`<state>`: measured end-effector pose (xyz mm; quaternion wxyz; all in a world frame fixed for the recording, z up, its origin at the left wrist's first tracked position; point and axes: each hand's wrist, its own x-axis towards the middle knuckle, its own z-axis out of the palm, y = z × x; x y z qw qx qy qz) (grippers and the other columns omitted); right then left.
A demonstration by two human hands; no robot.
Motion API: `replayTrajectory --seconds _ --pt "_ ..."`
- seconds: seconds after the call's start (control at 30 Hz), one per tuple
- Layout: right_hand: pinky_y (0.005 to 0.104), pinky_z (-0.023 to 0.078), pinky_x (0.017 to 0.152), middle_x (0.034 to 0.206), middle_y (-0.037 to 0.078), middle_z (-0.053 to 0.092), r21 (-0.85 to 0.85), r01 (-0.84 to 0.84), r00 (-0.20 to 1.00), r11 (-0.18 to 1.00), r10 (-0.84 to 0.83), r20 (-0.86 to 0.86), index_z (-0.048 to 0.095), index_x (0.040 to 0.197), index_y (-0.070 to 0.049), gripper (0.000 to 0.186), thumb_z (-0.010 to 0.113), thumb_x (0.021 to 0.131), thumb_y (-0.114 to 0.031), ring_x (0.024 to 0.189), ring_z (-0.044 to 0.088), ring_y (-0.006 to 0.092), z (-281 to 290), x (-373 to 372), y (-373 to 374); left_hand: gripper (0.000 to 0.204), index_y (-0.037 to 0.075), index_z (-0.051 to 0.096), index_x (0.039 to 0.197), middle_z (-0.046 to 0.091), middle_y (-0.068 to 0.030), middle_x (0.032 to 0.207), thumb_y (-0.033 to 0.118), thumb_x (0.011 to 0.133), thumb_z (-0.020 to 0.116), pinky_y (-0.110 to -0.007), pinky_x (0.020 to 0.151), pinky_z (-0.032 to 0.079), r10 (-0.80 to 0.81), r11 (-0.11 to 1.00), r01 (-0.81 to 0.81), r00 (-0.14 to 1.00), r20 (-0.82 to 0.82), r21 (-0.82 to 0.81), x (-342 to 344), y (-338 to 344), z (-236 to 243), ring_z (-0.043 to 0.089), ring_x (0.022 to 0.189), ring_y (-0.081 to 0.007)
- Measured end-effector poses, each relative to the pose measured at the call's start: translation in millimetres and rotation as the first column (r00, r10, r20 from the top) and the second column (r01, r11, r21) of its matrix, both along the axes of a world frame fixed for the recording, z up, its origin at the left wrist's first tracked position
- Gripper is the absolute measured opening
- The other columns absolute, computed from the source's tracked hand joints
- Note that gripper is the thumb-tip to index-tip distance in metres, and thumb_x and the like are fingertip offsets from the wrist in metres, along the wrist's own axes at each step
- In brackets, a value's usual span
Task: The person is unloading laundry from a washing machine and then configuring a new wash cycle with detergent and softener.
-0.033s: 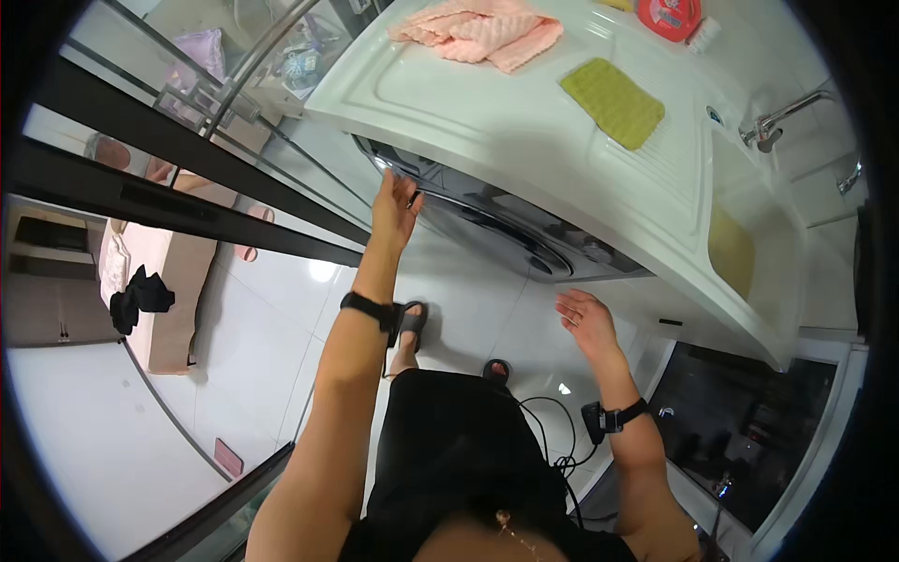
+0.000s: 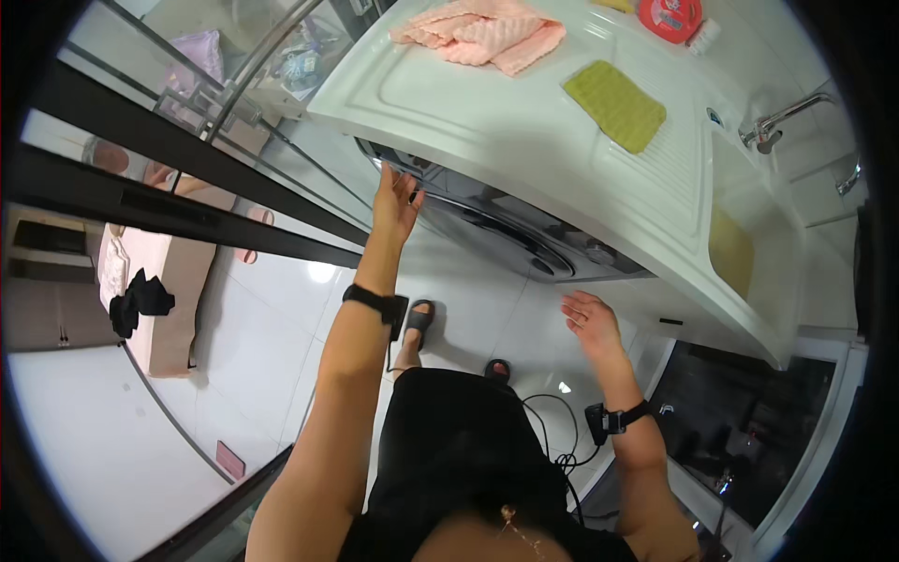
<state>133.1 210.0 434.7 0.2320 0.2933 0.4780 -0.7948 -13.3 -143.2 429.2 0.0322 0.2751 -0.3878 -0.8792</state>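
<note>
L hand (image 2: 398,204) is up at the L end of the washer's (image 2: 496,220) front panel, fingers bent, a bit apart, tips at the panel edge; can't tell if they grip or just touch, as the tips are hard to make out vs. the dark front. R hand (image 2: 592,323) hangs just off the washer's R end, fingers loosely spread, nothing visible in it. Washer sits under the white counter (image 2: 449,122), which hides its top; round door seen at a steep angle, so can't tell what's inside. On the counter: pink towel (image 2: 487,36) bunched near the far edge, green cloth (image 2: 615,105) lying flat, red bottle (image 2: 670,19) w/ white cap, cut off at top, contents n/v. Sink (image 2: 791,248) at R, w/ a yellowish area inside, unclear what; tap (image 2: 791,114) above it.
</note>
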Motion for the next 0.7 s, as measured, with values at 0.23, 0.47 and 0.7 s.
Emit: replayTrajectory --seconds 0.23,0.47,0.7 --pt "0.0285 0.044 0.072 0.096 0.011 0.062 0.066 0.184 0.983 0.981 -0.183 -0.017 0.051 0.107 -0.003 0.030 0.050 0.077 -0.010 0.084 0.059 0.0195 29.0 -23.0 -12.1 0.091 0.003 0.019 0.137 0.027 -0.0114 0.138 0.065 0.078 0.050 -0.039 0.104 0.025 -0.144 0.934 0.144 0.989 -0.025 0.326 -50.2 -9.7 -11.7 0.032 0.124 -0.0263" --pt "0.0262 0.042 0.074 0.100 0.010 0.063 0.195 0.030 0.993 0.980 -0.007 -0.115 0.053 0.106 -0.003 0.024 0.047 0.084 -0.011 0.088 0.060 0.0173 90.9 -63.1 -95.8 0.068 0.003 0.032 0.130 0.043 -0.0096 0.126 0.048 0.084 0.056 -0.041 0.100 0.031 -0.117 0.942 0.180 0.967 -0.226 0.283 -25.5 -14.4 -8.1 0.041 0.116 -0.0238" --pt "0.0253 0.042 0.075 0.100 0.009 0.062 0.272 -0.115 0.985 0.955 0.144 -0.091 0.053 0.107 -0.005 0.025 0.047 0.084 -0.011 0.090 0.059 0.0158 95.4 -72.5 -135.8 0.060 0.006 0.034 0.130 0.042 -0.0057 0.127 0.045 0.087 0.051 -0.037 0.104 0.025 -0.215 0.935 0.233 0.972 -0.095 0.268 36.4 -38.9 -8.2 0.038 0.118 -0.0204"
